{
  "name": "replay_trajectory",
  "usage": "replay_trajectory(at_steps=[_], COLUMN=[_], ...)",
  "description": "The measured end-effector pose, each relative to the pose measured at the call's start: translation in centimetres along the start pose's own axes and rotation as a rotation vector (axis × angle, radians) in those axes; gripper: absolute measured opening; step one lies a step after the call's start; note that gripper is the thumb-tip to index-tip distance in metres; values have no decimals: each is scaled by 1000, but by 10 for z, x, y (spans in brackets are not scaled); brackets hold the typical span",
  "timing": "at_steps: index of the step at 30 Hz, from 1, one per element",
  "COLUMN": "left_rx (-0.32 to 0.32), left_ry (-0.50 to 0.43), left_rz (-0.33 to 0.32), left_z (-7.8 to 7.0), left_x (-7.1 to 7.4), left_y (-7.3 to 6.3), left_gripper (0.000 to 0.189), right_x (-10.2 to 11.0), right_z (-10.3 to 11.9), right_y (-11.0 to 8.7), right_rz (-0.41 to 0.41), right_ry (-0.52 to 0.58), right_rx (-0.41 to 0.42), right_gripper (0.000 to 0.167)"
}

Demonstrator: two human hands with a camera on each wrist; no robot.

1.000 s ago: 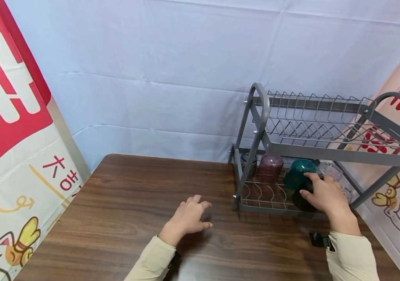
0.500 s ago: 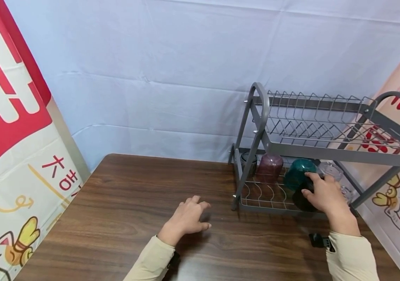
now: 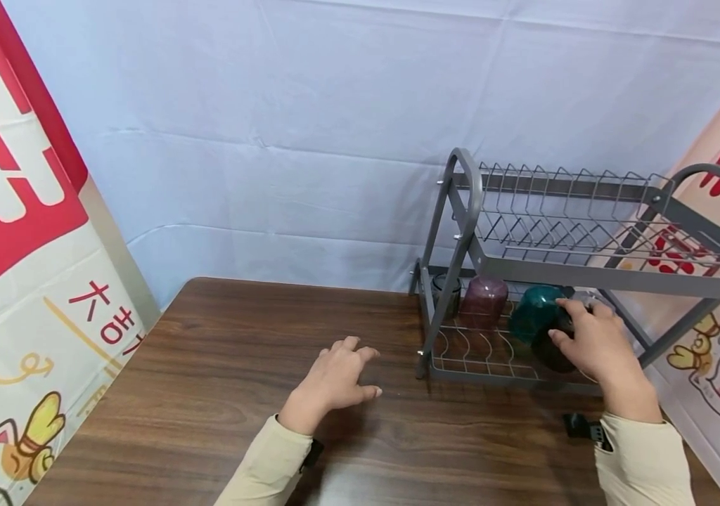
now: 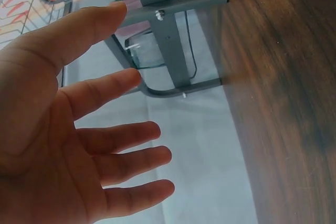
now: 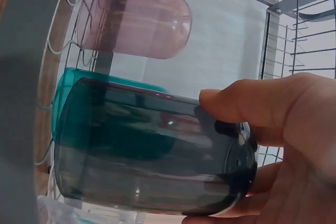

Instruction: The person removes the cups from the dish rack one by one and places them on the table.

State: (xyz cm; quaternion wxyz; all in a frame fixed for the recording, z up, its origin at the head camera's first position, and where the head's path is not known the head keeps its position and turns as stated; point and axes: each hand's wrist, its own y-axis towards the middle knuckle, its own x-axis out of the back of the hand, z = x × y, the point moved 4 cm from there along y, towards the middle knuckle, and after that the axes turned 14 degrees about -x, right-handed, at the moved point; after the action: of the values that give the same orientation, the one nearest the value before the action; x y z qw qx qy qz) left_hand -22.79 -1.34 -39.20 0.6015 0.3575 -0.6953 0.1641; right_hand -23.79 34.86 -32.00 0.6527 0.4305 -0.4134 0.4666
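My right hand (image 3: pixel 600 344) grips a smoky dark-grey see-through glass (image 5: pixel 147 150) by its rounded closed end, thumb on one side and fingers on the other. In the head view this glass is at the front of the rack's lower tier, partly covered by the hand. Right behind it is a teal glass (image 3: pixel 534 313); in the right wrist view it shows through the dark one. A pink glass (image 3: pixel 485 302) stands further left on the tier. Over the table, left of the rack, my left hand (image 3: pixel 337 379) hovers with spread fingers, holding nothing.
The two-tier grey metal dish rack (image 3: pixel 588 270) stands at the right of the brown wooden table (image 3: pixel 259 337). A clear dark-tinted glass (image 3: pixel 446 294) sits in its back left corner. Clear glassware (image 5: pixel 100 213) lies beside the dark glass. A pale cloth wall (image 3: pixel 271 176) hangs behind.
My right hand has shifted slightly right, and the dark glass has tilted a little with it. The left hand has barely moved.
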Motion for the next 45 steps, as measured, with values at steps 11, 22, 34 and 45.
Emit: replay_trajectory(at_steps=[11,22,34,45], left_rx=[-7,-41,-66,-126], left_ry=[-32,-71,-189,-265], left_rz=[-31,-128,-203,-314], left_z=[-6,-14,-20,-25], left_x=[-4,-14,-21,-27], left_y=[-4,1,8,10], left_gripper=[56,54,51,51], right_x=[-4,-2,-3,-2], right_z=[9,22,38,47], right_y=[-14,-34,-51,-59], right_rz=[-3,-42,-121,-108], right_ry=[-3,55,112,188], right_rx=[13,-21,2,80], right_gripper=[57,60,58,57])
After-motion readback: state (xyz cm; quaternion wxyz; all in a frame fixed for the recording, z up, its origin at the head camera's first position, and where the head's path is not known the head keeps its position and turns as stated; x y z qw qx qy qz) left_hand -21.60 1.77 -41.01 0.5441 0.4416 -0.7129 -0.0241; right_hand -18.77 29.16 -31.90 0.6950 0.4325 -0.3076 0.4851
